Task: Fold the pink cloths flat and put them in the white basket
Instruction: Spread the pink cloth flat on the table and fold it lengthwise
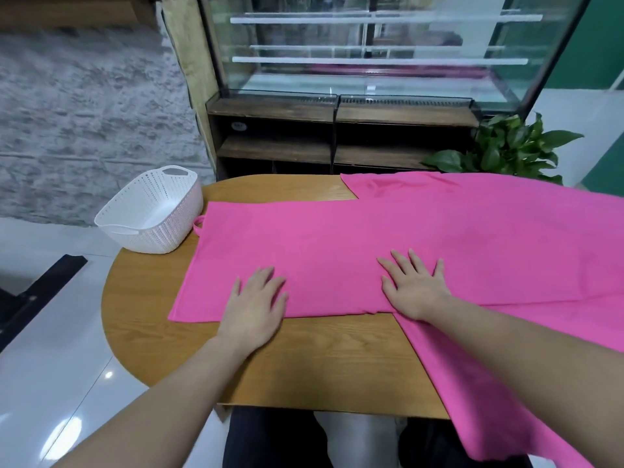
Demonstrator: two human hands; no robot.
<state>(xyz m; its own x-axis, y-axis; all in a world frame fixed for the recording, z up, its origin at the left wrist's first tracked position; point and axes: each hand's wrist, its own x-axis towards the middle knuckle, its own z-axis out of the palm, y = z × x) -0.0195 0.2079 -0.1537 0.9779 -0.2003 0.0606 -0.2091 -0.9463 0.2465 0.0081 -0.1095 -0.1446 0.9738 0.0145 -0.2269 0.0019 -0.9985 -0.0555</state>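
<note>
A pink cloth (314,251) lies spread flat across the middle of the wooden table (304,359), with a small loop at its far left corner. My left hand (255,305) rests palm down on its near edge, fingers apart. My right hand (413,287) presses flat on the same cloth's right part. Another pink cloth (526,238) lies under and beside it on the right, hanging over the table's near right edge. The white basket (152,211) stands empty at the table's far left edge.
A dark wooden shelf unit with a glass display case (341,130) stands behind the table. A green leafy plant (510,146) sits at the back right. The floor is glossy white tile, and my dark trousers show under the table.
</note>
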